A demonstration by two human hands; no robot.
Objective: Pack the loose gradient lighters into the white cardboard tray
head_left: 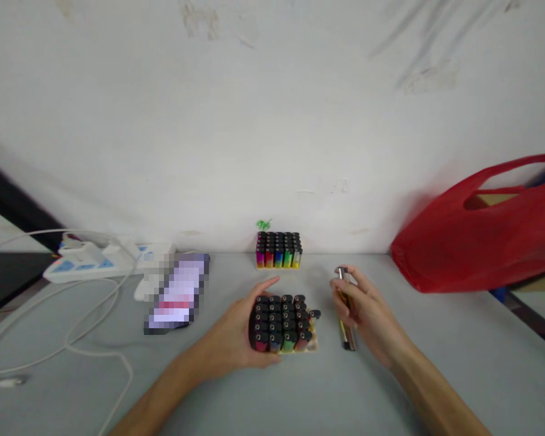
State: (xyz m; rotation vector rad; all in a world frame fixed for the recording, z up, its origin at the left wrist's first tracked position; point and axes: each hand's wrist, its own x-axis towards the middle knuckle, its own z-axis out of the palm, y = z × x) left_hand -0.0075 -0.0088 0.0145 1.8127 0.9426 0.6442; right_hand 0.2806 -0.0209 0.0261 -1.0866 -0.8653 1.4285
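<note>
My left hand [236, 333] is wrapped around the left side of a tray of black-topped lighters [281, 324], thumb at the near side and a finger stretched past the far side. At the tray's right edge one lighter [315, 314] leans outward, and part of the pale tray [312, 345] shows bare. To the right, my right hand [358, 300] holds a yellowish lighter with a silver top [342, 274] between its fingers. Just under that hand another lighter [347, 338] lies on the table.
A second block of colourful lighters [278, 250] stands by the wall, a green scrap [263, 224] behind it. Left are a phone [177, 297], a power strip [91, 260] and a white cable [95, 354]. A red bag [463, 242] rests at the right on the grey table [272, 406].
</note>
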